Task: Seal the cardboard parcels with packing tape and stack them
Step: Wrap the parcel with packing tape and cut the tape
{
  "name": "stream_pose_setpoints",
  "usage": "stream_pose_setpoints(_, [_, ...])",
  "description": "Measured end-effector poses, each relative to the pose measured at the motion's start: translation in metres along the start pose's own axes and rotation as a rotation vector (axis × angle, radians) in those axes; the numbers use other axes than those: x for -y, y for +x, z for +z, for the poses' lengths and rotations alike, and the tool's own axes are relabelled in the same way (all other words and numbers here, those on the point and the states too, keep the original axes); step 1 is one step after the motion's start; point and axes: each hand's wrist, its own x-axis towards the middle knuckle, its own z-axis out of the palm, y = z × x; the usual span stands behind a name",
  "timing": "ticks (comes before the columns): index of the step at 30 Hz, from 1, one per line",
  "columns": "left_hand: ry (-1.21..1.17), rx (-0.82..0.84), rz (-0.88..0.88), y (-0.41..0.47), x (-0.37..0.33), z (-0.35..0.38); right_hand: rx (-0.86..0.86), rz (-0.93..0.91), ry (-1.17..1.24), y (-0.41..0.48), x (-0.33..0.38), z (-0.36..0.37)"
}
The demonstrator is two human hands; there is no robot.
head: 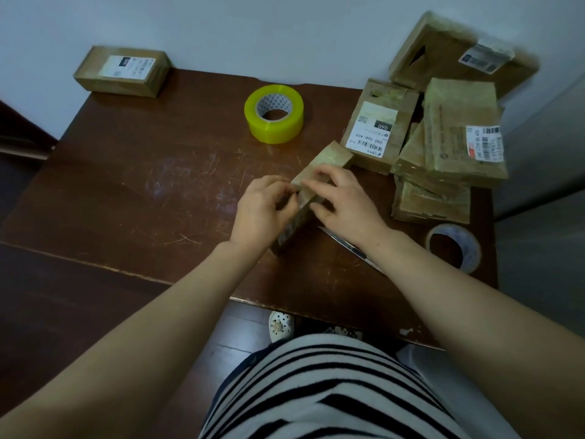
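We pinch the near edge of the small parcel [330, 158] with our left hand [264, 210] fingers; our right hand [346, 201] clasps its top. Its long axis runs diagonally away rightward.

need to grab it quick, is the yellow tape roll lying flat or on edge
Lying flat: the yellow tape roll rests on the table with its core hole facing up.

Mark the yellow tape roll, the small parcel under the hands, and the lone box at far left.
yellow tape roll [274, 132], head view, front outer wall.
small parcel [330, 156], head view, far end of top face.
lone box [126, 67], head view, white label.
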Motion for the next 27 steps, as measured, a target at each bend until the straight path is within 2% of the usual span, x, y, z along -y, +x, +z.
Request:
stream_pose_setpoints(3, [0.124,0.074,0.106,-0.011,0.007,-0.003,0.050,-0.010,-0.062,0.001,-0.004,0.000])
stream_pose_setpoints(8, [0.233,0.037,0.178,-0.019,0.008,0.002,0.029,-0.011,-0.071,0.002,-0.001,0.002])
stream_pose_setpoints(13, [0.184,-0.005,0.187,-0.023,0.010,0.008,0.018,-0.030,-0.062,0.000,-0.003,0.002])
stream_pose_setpoints(18, [0.071,0.028,0.025,-0.021,0.007,0.006,-0.009,-0.024,-0.064,0.001,-0.002,0.006])
stream_pose_setpoints(22, [0.161,0.028,0.161,-0.017,0.006,0.004,-0.026,-0.023,-0.048,0.002,-0.001,0.008])
stream_pose_setpoints(27, [0.180,0.023,0.169,-0.018,0.007,0.005,-0.032,-0.017,-0.069,0.004,0.002,0.010])
